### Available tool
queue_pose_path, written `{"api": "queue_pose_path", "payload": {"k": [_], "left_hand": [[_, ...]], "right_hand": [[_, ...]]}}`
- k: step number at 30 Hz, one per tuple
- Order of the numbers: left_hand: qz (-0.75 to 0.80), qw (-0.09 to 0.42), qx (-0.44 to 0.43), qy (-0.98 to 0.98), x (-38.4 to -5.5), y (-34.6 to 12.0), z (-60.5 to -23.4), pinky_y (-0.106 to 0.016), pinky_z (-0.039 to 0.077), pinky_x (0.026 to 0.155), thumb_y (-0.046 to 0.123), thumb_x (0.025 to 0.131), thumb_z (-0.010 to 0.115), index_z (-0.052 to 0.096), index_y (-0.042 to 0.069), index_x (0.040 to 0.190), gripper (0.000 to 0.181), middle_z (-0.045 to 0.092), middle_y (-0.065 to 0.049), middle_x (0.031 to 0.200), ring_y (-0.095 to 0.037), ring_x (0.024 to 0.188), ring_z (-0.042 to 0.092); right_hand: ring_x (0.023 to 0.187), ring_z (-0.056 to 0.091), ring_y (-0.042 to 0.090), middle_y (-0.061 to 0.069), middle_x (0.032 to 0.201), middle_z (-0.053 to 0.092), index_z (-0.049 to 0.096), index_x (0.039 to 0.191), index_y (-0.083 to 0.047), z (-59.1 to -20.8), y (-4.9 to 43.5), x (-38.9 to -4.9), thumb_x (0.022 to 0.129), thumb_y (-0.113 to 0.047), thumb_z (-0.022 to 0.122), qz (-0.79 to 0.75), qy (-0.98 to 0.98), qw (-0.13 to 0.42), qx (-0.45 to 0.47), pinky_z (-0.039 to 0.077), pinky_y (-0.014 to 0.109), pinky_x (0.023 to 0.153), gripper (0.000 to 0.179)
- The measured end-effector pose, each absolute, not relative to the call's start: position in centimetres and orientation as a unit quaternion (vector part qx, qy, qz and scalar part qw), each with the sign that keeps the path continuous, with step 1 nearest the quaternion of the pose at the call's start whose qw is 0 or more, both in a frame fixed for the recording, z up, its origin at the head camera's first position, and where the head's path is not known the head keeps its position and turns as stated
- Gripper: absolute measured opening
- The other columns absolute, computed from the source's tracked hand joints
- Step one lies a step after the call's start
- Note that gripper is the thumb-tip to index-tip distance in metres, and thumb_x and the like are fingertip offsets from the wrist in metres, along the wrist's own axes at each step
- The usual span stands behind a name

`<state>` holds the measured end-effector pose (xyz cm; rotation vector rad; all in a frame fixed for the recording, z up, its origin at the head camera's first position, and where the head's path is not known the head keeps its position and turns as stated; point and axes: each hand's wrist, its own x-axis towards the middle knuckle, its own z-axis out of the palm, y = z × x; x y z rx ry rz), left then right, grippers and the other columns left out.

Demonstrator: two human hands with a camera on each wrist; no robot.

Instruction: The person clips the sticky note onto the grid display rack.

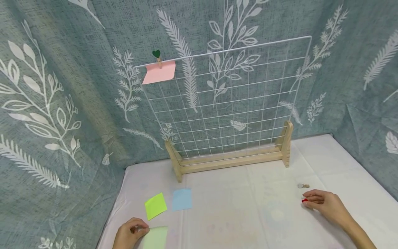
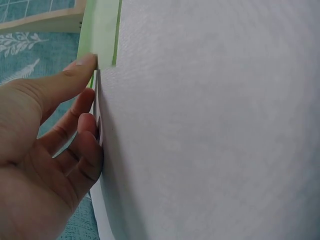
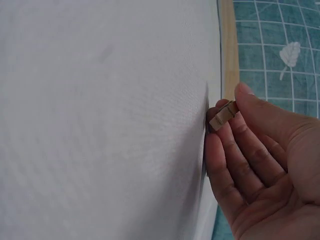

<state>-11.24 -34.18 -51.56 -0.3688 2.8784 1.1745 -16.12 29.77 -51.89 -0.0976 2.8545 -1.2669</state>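
Observation:
At the front left, my left hand (image 1: 130, 233) pinches the corner of a pale green sticky note (image 1: 157, 238) between thumb and fingers. The left wrist view shows the thumb on top of that note's edge, low over the white cloth. On the right, my right hand (image 1: 328, 206) holds a small wooden clothespin (image 3: 223, 116) between thumb and fingertips; its red heart (image 1: 304, 200) shows in the head view. Just beyond those fingers lies another clothespin (image 1: 303, 186) with a whitish heart. A bright green note (image 1: 156, 206) and a blue note (image 1: 182, 199) lie beyond my left hand.
A white wire grid (image 1: 231, 100) stands upright in a wooden base (image 1: 233, 163) at the back of the white-covered table (image 1: 233, 211). A green-heart clothespin (image 1: 159, 62) clips a pink note (image 1: 159, 73) to its top left. Patterned curtains (image 1: 93, 86) surround the table.

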Motion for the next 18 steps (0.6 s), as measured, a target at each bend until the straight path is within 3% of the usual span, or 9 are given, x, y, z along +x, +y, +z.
{"api": "queue_pose_path", "payload": {"k": [3,7,12,18], "left_hand": [[0.372,0.015,-0.132,0.919,-11.23,-34.26,-51.45,-0.023,0.041,0.053,0.008,0.078,0.081,0.075,0.009,0.082,0.008,0.066,0.002,0.079,-0.01,0.059,0.045],[0.372,0.026,-0.145,0.916,-11.29,-34.43,-51.37,-0.024,0.041,0.052,0.015,0.081,0.08,0.075,0.008,0.085,0.009,0.065,0.001,0.074,-0.012,0.06,0.047],[0.382,0.02,-0.144,0.913,-11.49,-34.46,-51.38,-0.023,0.044,0.053,0.012,0.083,0.077,0.075,0.005,0.085,0.007,0.066,0.0,0.073,-0.01,0.061,0.051],[0.416,0.026,-0.162,0.895,-11.83,-34.24,-51.22,-0.024,0.045,0.044,0.011,0.087,0.074,0.074,-0.001,0.089,0.012,0.064,-0.002,0.066,-0.012,0.052,0.051]], "right_hand": [[0.074,0.067,0.001,0.007,0.09,0.075,0.073,0.102,0.002,-52.01,29.87,-16.2,0.081,-0.014,0.08,-0.409,0.911,0.018,-0.044,0.055,0.018,0.065,0.028],[0.073,0.065,0.0,0.003,0.086,0.073,0.074,0.094,-0.002,-52.04,29.88,-16.38,0.082,-0.015,0.079,-0.4,0.914,0.046,-0.055,0.055,0.019,0.065,0.018],[0.07,0.064,0.002,-0.002,0.081,0.071,0.073,0.088,-0.006,-51.88,29.67,-16.45,0.082,-0.016,0.079,-0.394,0.915,0.058,-0.069,0.055,0.02,0.064,0.012],[0.072,0.065,0.002,0.0,0.084,0.072,0.071,0.09,-0.004,-51.5,29.41,-16.32,0.084,-0.016,0.078,-0.406,0.911,0.047,-0.057,0.055,0.02,0.063,0.016]]}}
